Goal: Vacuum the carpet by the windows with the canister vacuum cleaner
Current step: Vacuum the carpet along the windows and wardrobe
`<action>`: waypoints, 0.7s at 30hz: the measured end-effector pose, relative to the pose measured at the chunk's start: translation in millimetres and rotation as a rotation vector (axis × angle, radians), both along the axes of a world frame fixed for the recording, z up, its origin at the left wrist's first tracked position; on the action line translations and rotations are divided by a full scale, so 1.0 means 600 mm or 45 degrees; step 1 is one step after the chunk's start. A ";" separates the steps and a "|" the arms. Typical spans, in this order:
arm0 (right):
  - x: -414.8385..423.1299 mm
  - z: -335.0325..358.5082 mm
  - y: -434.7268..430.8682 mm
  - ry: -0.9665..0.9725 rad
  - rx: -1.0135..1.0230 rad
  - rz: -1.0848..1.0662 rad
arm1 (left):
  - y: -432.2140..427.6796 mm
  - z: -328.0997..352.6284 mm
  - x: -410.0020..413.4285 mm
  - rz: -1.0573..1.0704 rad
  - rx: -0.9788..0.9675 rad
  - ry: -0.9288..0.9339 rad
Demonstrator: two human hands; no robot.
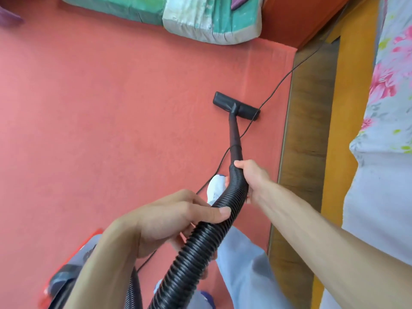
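Both the right hand (252, 177) and left hand (178, 217) curl around the ribbed hose (200, 241), which looks light and floppy, likely steering better gripped near the stiff wand (234, 130).

Orange bed frame (343, 108), floral bedding (390, 90)

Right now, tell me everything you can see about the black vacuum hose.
The hose is black, ribbed and flexible, plastic by the look. It rises from the bottom edge, bends, and joins a smooth rigid tube that slopes down to the floor head, flat on the red carpet. The right hand grips it just below that joint; the left hand grips it lower down. A second loop shows lower left.
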State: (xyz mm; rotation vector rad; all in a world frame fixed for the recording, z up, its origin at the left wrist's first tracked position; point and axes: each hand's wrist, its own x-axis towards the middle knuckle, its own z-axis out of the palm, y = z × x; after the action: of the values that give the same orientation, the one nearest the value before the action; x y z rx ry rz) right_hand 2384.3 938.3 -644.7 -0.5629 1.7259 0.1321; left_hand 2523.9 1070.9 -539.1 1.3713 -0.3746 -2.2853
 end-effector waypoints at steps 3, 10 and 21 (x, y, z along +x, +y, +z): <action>-0.007 0.017 0.084 -0.013 0.045 0.100 | 0.091 0.033 -0.009 0.052 0.006 -0.033; -0.033 0.056 0.261 -0.102 0.165 0.091 | 0.295 0.095 -0.067 0.159 -0.018 -0.186; -0.034 0.025 0.273 -0.056 0.060 0.097 | 0.343 0.043 -0.121 0.390 0.069 -0.292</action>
State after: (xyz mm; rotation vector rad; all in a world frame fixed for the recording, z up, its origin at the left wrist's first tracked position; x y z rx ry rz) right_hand 2364.0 1101.9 -629.7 -0.5925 1.6553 0.2128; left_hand 2451.1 1276.8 -513.5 1.6020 -0.1600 -1.9102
